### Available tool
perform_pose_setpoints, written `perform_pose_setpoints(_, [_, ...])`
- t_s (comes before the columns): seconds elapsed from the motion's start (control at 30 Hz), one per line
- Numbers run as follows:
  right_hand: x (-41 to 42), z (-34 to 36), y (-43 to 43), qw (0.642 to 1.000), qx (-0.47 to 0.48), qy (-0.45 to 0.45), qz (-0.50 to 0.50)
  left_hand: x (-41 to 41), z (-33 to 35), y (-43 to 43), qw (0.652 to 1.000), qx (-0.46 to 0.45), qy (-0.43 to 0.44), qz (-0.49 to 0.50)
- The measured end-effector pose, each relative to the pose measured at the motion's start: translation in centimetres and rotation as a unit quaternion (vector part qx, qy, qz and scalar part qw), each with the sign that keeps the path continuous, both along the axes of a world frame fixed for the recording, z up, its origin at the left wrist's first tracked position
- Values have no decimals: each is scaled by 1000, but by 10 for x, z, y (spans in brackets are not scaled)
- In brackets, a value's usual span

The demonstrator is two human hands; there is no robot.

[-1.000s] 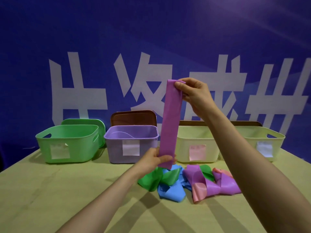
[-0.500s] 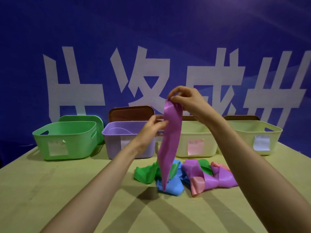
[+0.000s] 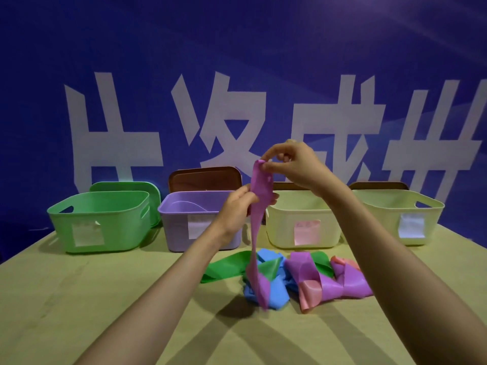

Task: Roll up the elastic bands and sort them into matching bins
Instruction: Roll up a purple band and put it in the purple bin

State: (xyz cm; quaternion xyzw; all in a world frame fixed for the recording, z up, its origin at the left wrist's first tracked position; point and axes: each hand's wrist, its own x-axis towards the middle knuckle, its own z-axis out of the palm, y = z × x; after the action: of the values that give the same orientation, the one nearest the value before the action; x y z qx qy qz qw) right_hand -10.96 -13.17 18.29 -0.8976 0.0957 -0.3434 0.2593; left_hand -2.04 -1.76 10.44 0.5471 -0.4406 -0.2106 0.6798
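Note:
A long purple elastic band [image 3: 257,233] hangs in the air above the table. My right hand [image 3: 292,164] pinches its top end. My left hand [image 3: 241,206] grips it a little lower, in front of the purple bin [image 3: 184,222]. Its loose lower end dangles over a heap of bands on the table: green [image 3: 226,267], blue [image 3: 276,288], purple [image 3: 340,283] and pink [image 3: 311,293]. Behind stand a green bin [image 3: 100,219], a cream bin with a pink label [image 3: 303,222] and a cream bin with a white label [image 3: 400,217].
The bins stand in a row along the far edge of a yellowish table [image 3: 79,299]. Lids lean behind them: a green lid [image 3: 126,187] and a brown lid [image 3: 205,177]. A blue wall with large white characters [image 3: 237,114] closes off the back.
My left hand let go of the band's bottom end and moved up to grip it near the top. My right hand came down with the top end. The band now hangs slack.

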Motion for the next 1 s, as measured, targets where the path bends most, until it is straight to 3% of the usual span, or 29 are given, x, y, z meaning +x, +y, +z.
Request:
perform_pose_setpoints(0.07, [3, -2, -2, 1000, -15, -12, 9, -1, 2, 2, 1000, -7, 27, -13])
perform_pose_setpoints(0.23, [3, -4, -1, 995, 9, -12, 94, 8, 0, 2, 987, 20, -98, 122])
perform_pose_setpoints(0.43, [9, -3, -5, 984, 83, -129, 89, 12, -24, 9, 992, 84, -77, 59])
perform_pose_setpoints(0.53, [8, -5, -5, 982, 103, -134, 88, 8, -38, 15, 992, 107, -57, 32])
perform_pose_setpoints(0.7, [-2, -12, -2, 981, 121, -116, 94, -16, -44, 32, 994, 103, 19, -30])
perform_pose_setpoints(0.8, [-10, -17, -1, 981, 146, -77, 103, -38, -43, 45, 990, 121, 21, -63])
perform_pose_setpoints(1.0, [-18, -90, -2, 944, 263, 90, 179, -32, -56, 65, 943, 306, -25, -132])
